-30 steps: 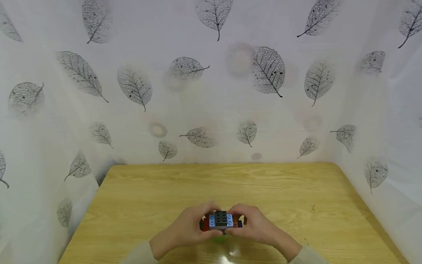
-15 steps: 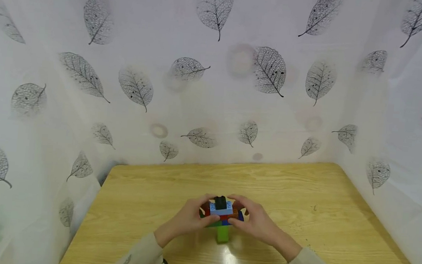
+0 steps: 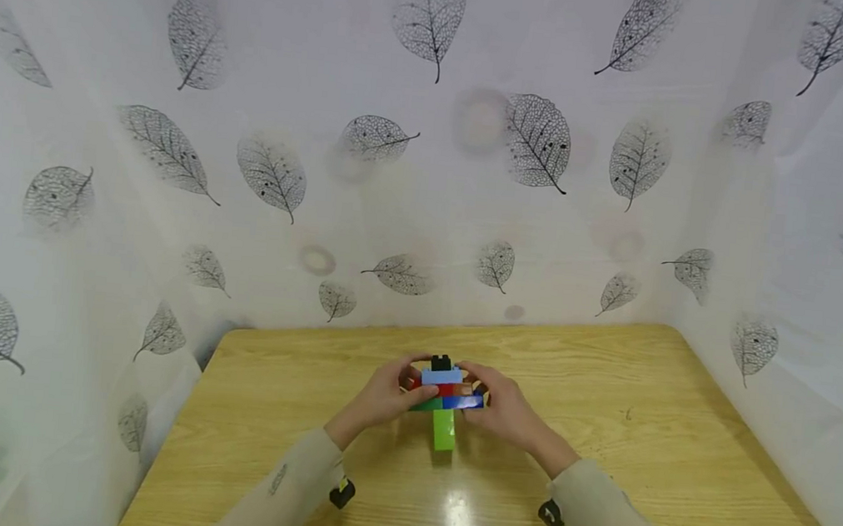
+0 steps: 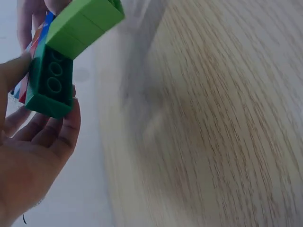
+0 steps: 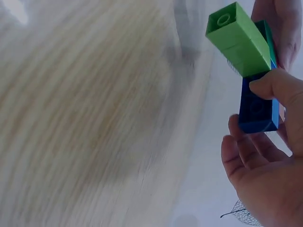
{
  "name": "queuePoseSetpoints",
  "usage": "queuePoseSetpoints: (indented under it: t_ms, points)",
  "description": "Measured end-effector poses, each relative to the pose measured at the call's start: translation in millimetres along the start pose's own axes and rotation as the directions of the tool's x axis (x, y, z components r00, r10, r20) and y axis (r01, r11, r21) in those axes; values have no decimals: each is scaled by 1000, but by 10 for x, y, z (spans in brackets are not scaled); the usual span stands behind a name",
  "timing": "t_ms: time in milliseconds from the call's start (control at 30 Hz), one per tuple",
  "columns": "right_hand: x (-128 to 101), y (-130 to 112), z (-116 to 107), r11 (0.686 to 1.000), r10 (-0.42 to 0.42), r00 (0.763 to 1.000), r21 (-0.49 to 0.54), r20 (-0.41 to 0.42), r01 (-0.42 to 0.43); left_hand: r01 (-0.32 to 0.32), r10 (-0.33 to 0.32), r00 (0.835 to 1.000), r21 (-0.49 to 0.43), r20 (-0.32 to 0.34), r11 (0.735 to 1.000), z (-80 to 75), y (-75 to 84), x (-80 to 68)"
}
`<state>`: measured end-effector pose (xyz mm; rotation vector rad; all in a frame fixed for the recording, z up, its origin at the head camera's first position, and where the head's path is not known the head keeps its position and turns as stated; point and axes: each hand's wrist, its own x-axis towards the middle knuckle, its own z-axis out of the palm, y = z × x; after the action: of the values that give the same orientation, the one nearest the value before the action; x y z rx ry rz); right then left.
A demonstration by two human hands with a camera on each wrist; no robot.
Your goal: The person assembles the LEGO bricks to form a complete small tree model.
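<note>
Between both hands is a build of toy building blocks, raised over the table. A black block [image 3: 441, 363] tops a light blue one [image 3: 442, 377]; red and brown blocks lie beneath. Under these sit a dark green block [image 4: 49, 82] and a blue block [image 5: 259, 111], side by side. From their underside hangs a lime green column [image 3: 444, 429]. My left hand [image 3: 380, 397] grips the build's dark green end, thumb on the near side. The blue end is held by my right hand [image 3: 510, 409], whose thumb presses the blue block's underside in the right wrist view.
A wood-grain table [image 3: 290, 385] lies under the hands. White sheeting [image 3: 426, 205] printed with leaves stands behind it and along both sides. Dark devices [image 3: 343, 493] show at the wrists.
Both hands have moved up and away from the body with the build. It has tilted, so its front side and the lime green column now show more fully.
</note>
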<state>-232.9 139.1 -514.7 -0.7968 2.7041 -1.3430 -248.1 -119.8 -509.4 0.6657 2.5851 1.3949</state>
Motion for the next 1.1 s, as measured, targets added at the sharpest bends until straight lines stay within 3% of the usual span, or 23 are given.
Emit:
queuePoseSetpoints:
  t_ms: [333,700,900,1100]
  points:
    - [218,161,-5,992,111,991,44,68,-114,60,-60,998,-12,8,998,-2,-118,71]
    - [310,329,86,973,210,973,74,98,-217,76,-73,997,-73,34,994,25,-318,100]
    - [349,372,124,969,239,965,44,104,-245,85,-85,996,-32,21,996,62,-387,115]
    - [359,400,133,970,233,966,38,113,-239,44,-45,999,31,20,999,90,-455,142]
